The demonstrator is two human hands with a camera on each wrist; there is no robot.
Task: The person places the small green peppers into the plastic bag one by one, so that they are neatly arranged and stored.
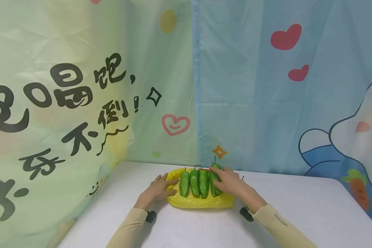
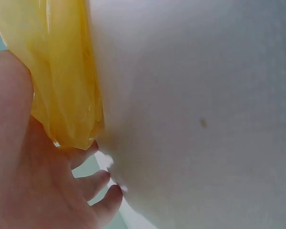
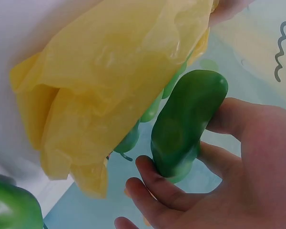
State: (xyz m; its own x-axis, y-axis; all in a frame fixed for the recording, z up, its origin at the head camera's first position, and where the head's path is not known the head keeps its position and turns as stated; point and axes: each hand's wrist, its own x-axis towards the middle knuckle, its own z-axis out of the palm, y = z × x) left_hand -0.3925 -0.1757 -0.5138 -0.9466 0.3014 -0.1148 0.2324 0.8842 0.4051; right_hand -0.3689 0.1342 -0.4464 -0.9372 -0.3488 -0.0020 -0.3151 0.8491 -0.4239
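Note:
A yellow plastic bag (image 1: 201, 202) lies on the white table with several green peppers on it in a row, stems pointing away. My right hand (image 1: 230, 181) grips the green pepper (image 3: 188, 124) at the row's right end, thumb on one side and fingers on the other. Left of it lie three more, among them the leftmost pepper (image 1: 184, 184). At the bag's left end my left hand (image 1: 158, 188) rests with fingers spread, thumb and forefinger over the yellow plastic; the left wrist view shows the bag's edge against this hand.
Another green pepper (image 3: 12, 205) lies on the table right of the bag, mostly hidden by my right forearm in the head view. A small red patch (image 1: 207, 170) shows behind the row. A printed curtain (image 1: 235, 103) stands along the table's back edge.

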